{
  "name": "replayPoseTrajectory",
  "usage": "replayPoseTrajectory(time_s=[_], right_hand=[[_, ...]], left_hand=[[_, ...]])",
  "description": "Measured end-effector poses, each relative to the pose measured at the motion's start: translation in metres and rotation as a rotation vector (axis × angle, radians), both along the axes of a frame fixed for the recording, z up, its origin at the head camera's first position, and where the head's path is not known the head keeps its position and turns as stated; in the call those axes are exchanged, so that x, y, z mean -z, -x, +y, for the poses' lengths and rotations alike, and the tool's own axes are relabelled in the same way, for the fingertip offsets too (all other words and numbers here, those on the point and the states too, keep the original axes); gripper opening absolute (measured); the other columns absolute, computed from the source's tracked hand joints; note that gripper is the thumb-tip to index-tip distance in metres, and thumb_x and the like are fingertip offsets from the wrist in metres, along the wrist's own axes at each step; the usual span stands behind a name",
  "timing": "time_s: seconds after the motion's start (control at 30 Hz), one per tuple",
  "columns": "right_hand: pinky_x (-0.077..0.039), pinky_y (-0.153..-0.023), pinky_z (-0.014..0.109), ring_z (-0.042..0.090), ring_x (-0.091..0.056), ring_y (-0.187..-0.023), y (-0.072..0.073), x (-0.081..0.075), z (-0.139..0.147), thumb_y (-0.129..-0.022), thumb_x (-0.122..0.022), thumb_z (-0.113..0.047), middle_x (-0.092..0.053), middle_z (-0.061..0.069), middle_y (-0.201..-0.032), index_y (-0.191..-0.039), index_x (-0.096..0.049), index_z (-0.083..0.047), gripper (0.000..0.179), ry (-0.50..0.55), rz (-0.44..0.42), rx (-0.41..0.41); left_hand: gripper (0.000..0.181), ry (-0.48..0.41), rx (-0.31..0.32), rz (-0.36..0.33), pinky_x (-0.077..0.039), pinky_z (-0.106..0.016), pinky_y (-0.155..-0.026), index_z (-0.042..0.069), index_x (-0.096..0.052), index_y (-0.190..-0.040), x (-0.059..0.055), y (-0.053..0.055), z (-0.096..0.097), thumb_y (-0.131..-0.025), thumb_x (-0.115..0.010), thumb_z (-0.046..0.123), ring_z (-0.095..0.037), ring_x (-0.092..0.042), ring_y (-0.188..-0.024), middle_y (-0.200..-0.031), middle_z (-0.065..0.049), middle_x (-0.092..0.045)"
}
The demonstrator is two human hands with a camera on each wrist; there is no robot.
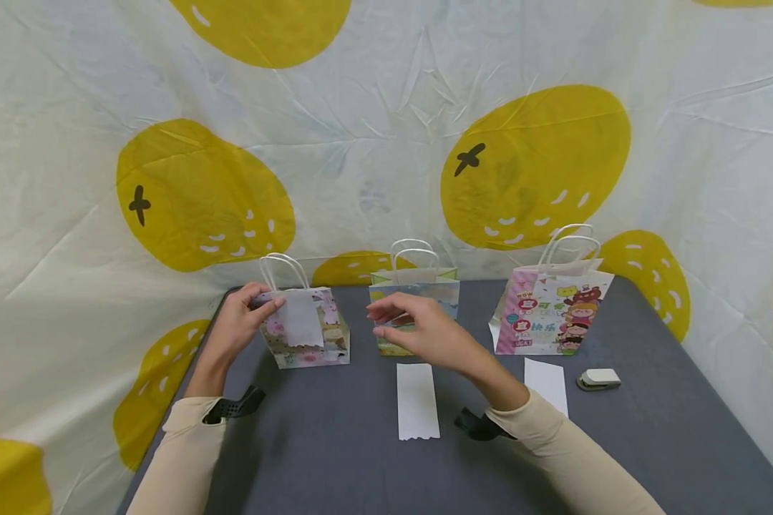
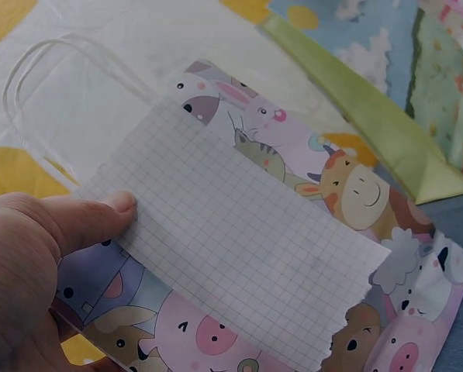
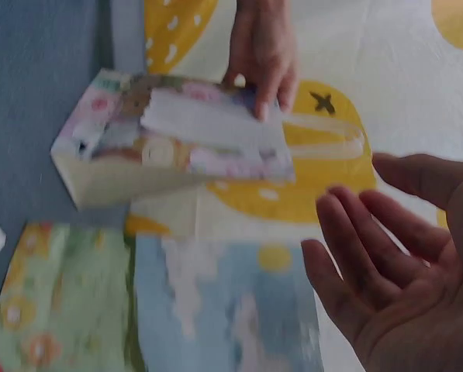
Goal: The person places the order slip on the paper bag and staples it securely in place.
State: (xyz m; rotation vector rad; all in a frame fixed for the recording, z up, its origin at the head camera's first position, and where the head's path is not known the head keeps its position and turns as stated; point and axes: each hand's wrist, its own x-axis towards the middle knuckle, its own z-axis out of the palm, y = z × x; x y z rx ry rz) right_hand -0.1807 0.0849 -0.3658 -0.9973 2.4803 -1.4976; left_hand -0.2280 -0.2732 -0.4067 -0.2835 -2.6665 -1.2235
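My left hand (image 1: 240,322) grips the top edge of the animal-print paper bag (image 1: 336,336) at the left. Its thumb presses a torn slip of grid paper (image 2: 239,232) flat against the bag's front, and the other fingers are mostly hidden behind. The slip's ragged end points down the bag. To the right, my right hand (image 1: 425,330) hovers in front of the sky-and-meadow paper bag (image 1: 447,293). In the right wrist view its fingers (image 3: 355,248) are relaxed and slightly bent, apart from the thumb, with nothing between them.
A third paper bag (image 1: 554,315) with cartoon figures stands at the right. One white slip (image 1: 417,400) lies before the middle bag, another slip (image 1: 547,383) before the right bag. A small white stapler (image 1: 599,379) sits beside it on the dark table (image 1: 335,450). A fruit-print cloth (image 1: 373,164) hangs behind.
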Motion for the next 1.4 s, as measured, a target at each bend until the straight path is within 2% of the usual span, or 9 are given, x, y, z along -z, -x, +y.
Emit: replayPoseTrajectory(time_s=[0.23,0.47,0.6,0.73,0.8,0.93,1.03,1.2,1.4], right_hand=[[-0.054,-0.094,0.038,0.011,-0.067,-0.101,-0.001,0.005,0.05,-0.096,-0.072,-0.017,-0.07,-0.006,-0.117,-0.122,-0.07,-0.018,0.026,-0.025,0.017,-0.016],[-0.055,-0.09,0.031,0.013,-0.069,-0.101,-0.002,0.013,0.098,-0.096,-0.072,-0.016,-0.072,-0.006,-0.114,-0.121,-0.071,-0.019,0.025,-0.045,-0.044,0.008],[-0.057,-0.084,0.032,0.015,-0.07,-0.099,-0.001,0.026,0.126,-0.097,-0.071,-0.017,-0.073,-0.004,-0.111,-0.12,-0.071,-0.018,0.023,-0.057,-0.093,0.039],[-0.059,-0.081,0.033,0.019,-0.071,-0.099,-0.002,0.038,0.154,-0.097,-0.069,-0.015,-0.073,0.003,-0.113,-0.121,-0.071,-0.013,0.024,-0.055,-0.156,0.063],[-0.059,-0.082,0.031,0.019,-0.072,-0.099,-0.003,0.043,0.167,-0.097,-0.069,-0.014,-0.073,0.005,-0.113,-0.121,-0.07,-0.011,0.025,-0.071,-0.146,0.085],[-0.057,-0.081,0.025,0.016,-0.071,-0.099,-0.007,0.053,0.19,-0.096,-0.071,-0.011,-0.073,0.007,-0.112,-0.12,-0.071,-0.008,0.025,-0.126,-0.048,0.141],[-0.057,-0.079,0.023,0.012,-0.071,-0.097,-0.009,0.058,0.208,-0.094,-0.072,-0.009,-0.074,0.011,-0.112,-0.12,-0.071,-0.005,0.026,-0.147,-0.024,0.177],[-0.056,-0.077,0.02,0.006,-0.069,-0.094,-0.01,0.068,0.238,-0.094,-0.073,-0.012,-0.074,0.013,-0.111,-0.121,-0.07,-0.002,0.029,-0.199,-0.063,0.271],[-0.054,-0.076,0.019,0.007,-0.068,-0.094,-0.011,0.082,0.273,-0.094,-0.074,-0.019,-0.073,0.015,-0.114,-0.123,-0.07,-0.004,0.033,-0.287,-0.097,0.383]], left_hand=[[0.027,0.011,0.004,-0.006,-0.045,-0.022,-0.075,0.001,-0.07,-0.109,0.001,0.0,-0.002,-0.099,-0.068,0.026,-0.023,-0.055,-0.091,-0.109,-0.013,-0.064],[0.026,0.007,0.002,-0.009,-0.044,-0.022,-0.074,0.001,-0.069,-0.11,0.0,0.0,-0.003,-0.099,-0.069,0.024,-0.023,-0.054,-0.091,-0.108,-0.012,-0.063],[0.026,-0.004,0.005,-0.014,-0.044,-0.021,-0.075,0.001,-0.069,-0.11,-0.001,-0.001,-0.002,-0.099,-0.069,0.024,-0.024,-0.054,-0.092,-0.109,-0.013,-0.063],[0.026,-0.009,0.009,-0.02,-0.044,-0.021,-0.076,0.001,-0.069,-0.112,0.0,0.0,-0.002,-0.099,-0.068,0.024,-0.024,-0.054,-0.093,-0.11,-0.013,-0.063],[0.027,-0.008,0.011,-0.021,-0.045,-0.021,-0.076,0.001,-0.069,-0.112,0.0,0.0,-0.003,-0.099,-0.068,0.024,-0.024,-0.054,-0.093,-0.11,-0.013,-0.063],[0.027,-0.004,0.016,-0.012,-0.044,-0.021,-0.075,0.001,-0.069,-0.111,0.001,0.0,-0.003,-0.1,-0.067,0.025,-0.022,-0.054,-0.092,-0.11,-0.013,-0.063],[0.026,-0.003,0.02,-0.005,-0.044,-0.021,-0.075,0.001,-0.069,-0.111,0.001,0.001,-0.003,-0.1,-0.067,0.025,-0.022,-0.053,-0.091,-0.11,-0.014,-0.063],[0.026,0.001,0.013,-0.003,-0.044,-0.022,-0.074,0.001,-0.069,-0.11,0.002,0.002,-0.003,-0.099,-0.068,0.025,-0.022,-0.053,-0.09,-0.108,-0.012,-0.063],[0.026,-0.008,0.02,-0.01,-0.044,-0.022,-0.074,0.001,-0.069,-0.111,0.001,0.001,-0.001,-0.099,-0.068,0.024,-0.023,-0.053,-0.09,-0.109,-0.013,-0.063]])
